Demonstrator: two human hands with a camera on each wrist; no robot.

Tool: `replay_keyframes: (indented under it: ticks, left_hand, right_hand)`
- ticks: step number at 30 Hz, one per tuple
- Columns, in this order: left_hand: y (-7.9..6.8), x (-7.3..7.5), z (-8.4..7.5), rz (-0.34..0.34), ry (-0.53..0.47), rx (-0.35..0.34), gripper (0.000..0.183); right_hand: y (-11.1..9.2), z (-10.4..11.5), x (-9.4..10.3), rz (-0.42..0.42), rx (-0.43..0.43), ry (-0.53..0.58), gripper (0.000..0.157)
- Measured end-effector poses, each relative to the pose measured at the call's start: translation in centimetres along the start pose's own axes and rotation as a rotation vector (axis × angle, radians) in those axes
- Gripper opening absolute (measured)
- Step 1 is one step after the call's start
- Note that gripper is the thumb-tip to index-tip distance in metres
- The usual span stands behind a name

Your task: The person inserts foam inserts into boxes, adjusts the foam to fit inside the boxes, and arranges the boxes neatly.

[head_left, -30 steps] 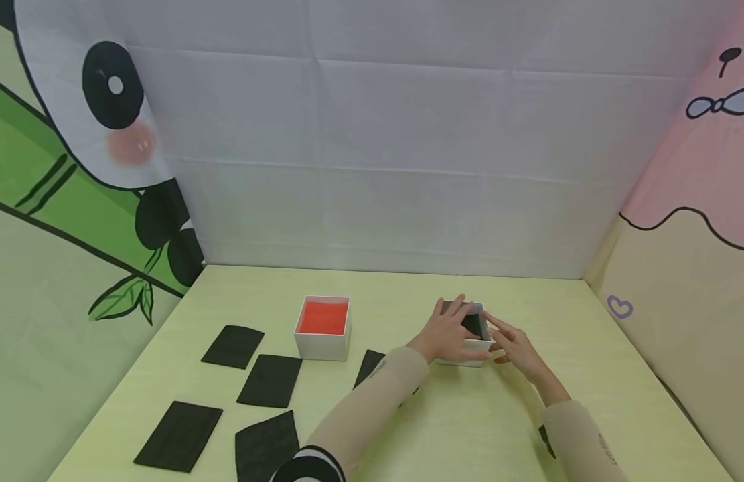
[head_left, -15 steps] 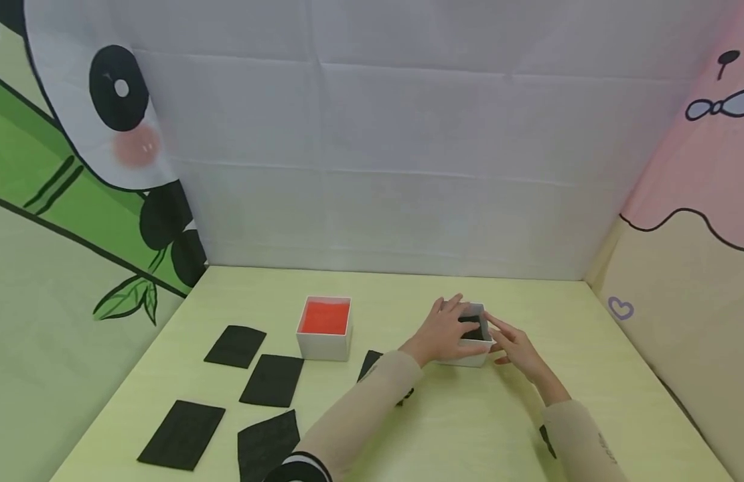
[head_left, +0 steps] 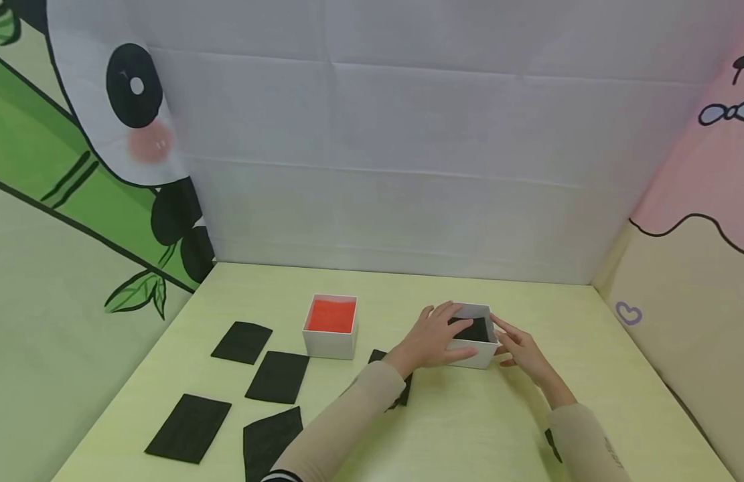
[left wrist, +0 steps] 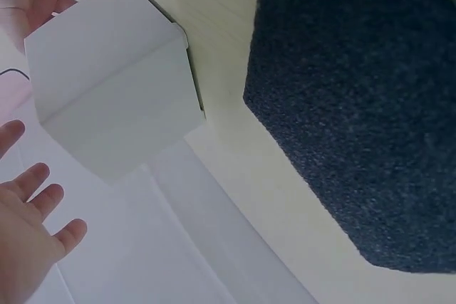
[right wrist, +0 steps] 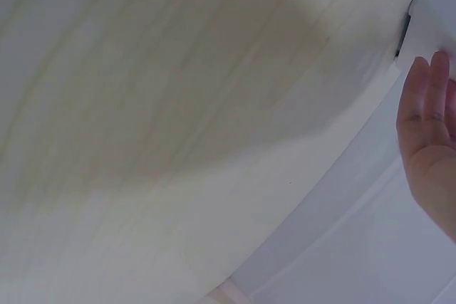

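A white open-topped box [head_left: 477, 355] stands at the right of the table, with a black cloth piece [head_left: 477, 329] inside. My left hand [head_left: 427, 339] is over its left side, fingers spread and straight; the left wrist view shows these fingers [left wrist: 50, 201] apart from the box [left wrist: 117, 105] and holding nothing. Against the box's right side rests my right hand [head_left: 524, 353], its fingers extended along the wall. That same hand [right wrist: 427, 144] appears at the right edge of the right wrist view, fingertips at the white wall.
A second white box [head_left: 329, 345] holds red cloth [head_left: 331, 316]. Several black cloth pieces lie on the left, including a near one [head_left: 189, 428] and a far one [head_left: 242, 342]. Another black piece [head_left: 402, 395] is partly under my left forearm. A white backdrop [head_left: 408, 134] closes the rear.
My left hand has drawn back leftward out of the right box, uncovering more of the black cloth inside. The right hand stays at the box's side. The head view has shifted slightly.
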State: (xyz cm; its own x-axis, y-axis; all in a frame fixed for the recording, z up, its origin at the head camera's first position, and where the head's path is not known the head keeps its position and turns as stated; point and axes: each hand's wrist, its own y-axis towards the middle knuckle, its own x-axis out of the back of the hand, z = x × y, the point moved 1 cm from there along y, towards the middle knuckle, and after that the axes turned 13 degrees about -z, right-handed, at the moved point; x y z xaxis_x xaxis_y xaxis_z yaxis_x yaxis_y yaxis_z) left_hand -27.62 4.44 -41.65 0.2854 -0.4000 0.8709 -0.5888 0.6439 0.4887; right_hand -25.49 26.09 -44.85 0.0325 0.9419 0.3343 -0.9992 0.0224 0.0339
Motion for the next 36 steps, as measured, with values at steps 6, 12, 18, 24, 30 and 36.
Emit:
replay_keyframes:
  ticks: [6, 12, 18, 24, 30, 36]
  left_hand:
    - [-1.1, 0.3, 0.3, -0.016, -0.004, 0.005, 0.057]
    - [-2.2, 0.5, 0.4, -0.01, -0.016, 0.019, 0.058]
    - [-3.0, 0.7, 0.5, -0.016, -0.025, 0.032, 0.059]
    - [-3.7, 1.2, 0.7, 0.005, -0.027, 0.04, 0.06]
    - [-4.8, 2.3, 1.0, 0.028, 0.004, 0.036, 0.059]
    - [-5.9, 2.6, 2.0, 0.04, -0.005, 0.046, 0.057]
  right_hand:
    - [0.0, 0.0, 0.0, -0.012, -0.009, -0.003, 0.051]
    - [0.0, 0.0, 0.0, -0.021, -0.015, -0.004, 0.05]
    - [0.0, 0.0, 0.0, -0.017, -0.015, -0.004, 0.05]
    - [0.0, 0.0, 0.0, -0.017, -0.024, -0.004, 0.05]
    - [-0.1, 0.0, 0.0, -0.011, -0.031, 0.0, 0.05]
    - [-0.1, 0.1, 0.0, -0.006, -0.027, -0.001, 0.051]
